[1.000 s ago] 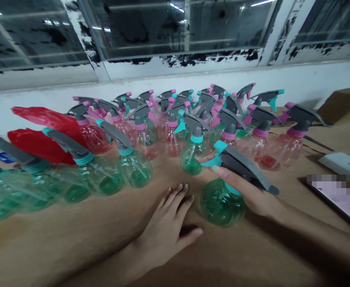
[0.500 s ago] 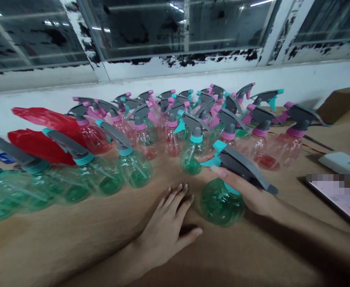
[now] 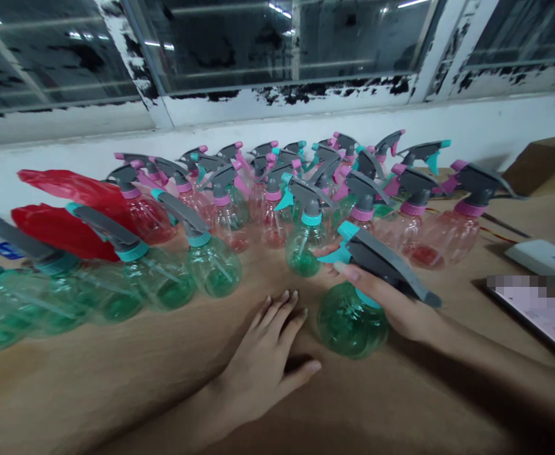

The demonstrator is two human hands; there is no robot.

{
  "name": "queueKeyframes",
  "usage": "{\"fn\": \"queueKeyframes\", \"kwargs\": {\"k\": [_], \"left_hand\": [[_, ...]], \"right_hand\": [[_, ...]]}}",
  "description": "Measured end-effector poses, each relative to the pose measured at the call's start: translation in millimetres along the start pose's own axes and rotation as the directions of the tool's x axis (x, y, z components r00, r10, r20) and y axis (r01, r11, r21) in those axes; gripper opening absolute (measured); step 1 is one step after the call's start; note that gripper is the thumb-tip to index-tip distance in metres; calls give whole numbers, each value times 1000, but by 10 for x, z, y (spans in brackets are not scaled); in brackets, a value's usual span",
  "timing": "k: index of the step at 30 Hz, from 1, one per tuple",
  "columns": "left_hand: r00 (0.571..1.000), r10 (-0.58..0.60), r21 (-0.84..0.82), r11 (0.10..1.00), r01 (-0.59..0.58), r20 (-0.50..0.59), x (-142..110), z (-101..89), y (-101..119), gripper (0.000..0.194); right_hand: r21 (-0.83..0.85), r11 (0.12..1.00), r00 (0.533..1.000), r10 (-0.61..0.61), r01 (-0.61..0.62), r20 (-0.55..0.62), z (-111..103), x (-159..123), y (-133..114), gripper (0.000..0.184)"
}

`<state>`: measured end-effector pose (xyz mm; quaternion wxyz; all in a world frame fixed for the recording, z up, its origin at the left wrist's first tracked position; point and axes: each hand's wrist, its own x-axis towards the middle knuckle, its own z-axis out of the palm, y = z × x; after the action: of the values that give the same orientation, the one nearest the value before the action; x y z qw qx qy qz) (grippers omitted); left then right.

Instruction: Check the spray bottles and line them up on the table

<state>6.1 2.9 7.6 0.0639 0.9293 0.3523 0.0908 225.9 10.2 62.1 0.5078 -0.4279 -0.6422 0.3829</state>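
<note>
A green spray bottle [image 3: 350,322] with a grey and turquoise trigger head stands on the wooden table in front of me. My right hand [image 3: 391,297] grips it round the neck, thumb along the near side below the trigger; some fingers are hidden behind the head. My left hand [image 3: 270,354] lies flat on the table to the left of that bottle, fingers stretched out, holding nothing. Just beyond the two hands stands another green spray bottle [image 3: 305,243], apart from both.
Several green spray bottles [image 3: 215,272] line the left side. Behind, pink spray bottles [image 3: 274,221] and green ones crowd toward the wall. A red plastic bag [image 3: 73,215] lies at left. To the right are a phone [image 3: 537,316], a white device [image 3: 547,256] and a cardboard box [image 3: 540,164].
</note>
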Motion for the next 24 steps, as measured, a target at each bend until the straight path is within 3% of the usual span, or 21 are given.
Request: {"fn": "queueKeyframes", "kwargs": {"k": [6, 24], "left_hand": [[1000, -7, 8, 1000, 7, 9, 1, -21, 6, 62], [1000, 14, 11, 1000, -14, -10, -9, -7, 5, 62]], "right_hand": [[-35, 999, 1000, -20, 20, -6, -26, -4, -11, 18], [45, 995, 996, 86, -85, -3, -39, -50, 130, 15]]}}
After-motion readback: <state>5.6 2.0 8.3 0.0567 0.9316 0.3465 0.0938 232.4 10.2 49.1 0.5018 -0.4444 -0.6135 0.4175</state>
